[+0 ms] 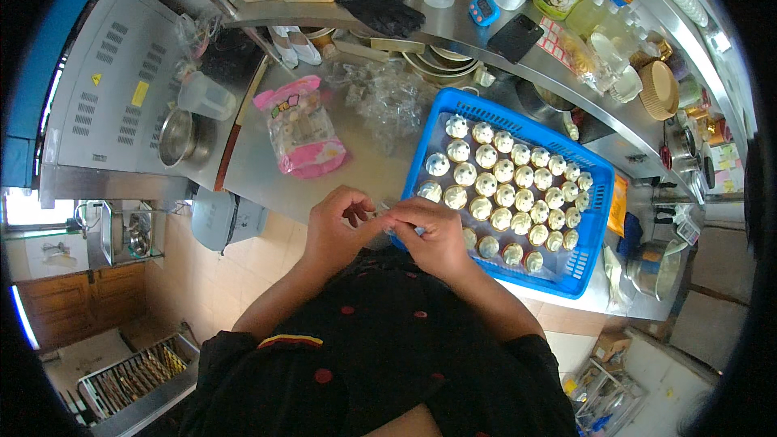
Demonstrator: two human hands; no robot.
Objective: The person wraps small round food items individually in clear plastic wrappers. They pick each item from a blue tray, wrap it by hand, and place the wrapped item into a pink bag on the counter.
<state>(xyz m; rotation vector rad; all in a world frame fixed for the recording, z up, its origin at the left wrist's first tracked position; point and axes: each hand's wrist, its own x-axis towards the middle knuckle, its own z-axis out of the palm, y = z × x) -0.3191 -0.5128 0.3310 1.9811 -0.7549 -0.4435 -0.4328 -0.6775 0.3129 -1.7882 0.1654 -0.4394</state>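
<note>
My left hand [342,223] and my right hand [432,232] meet at the fingertips in front of my chest, at the front edge of the steel worktable. A small piece of clear plastic [386,209] shows at the pinched fingers; its exact shape is mostly hidden. Beside my right hand lies a blue plastic basket [442,110] lined with a sheet, holding rows of small cupcakes [485,184] topped with swirled white cream. Many of the swirls bear small dark dots. A pink and clear plastic bag [301,127] lies beyond my left hand.
Crumpled clear wrappers [388,100] lie behind the hands. A steel shelf [452,30] overhangs the table's back, holding a black glove [379,7], a phone [516,38], a blue timer [484,10] and tubs. A steel bowl [177,138] stands at left; a piping bag [616,282] lies right of the basket.
</note>
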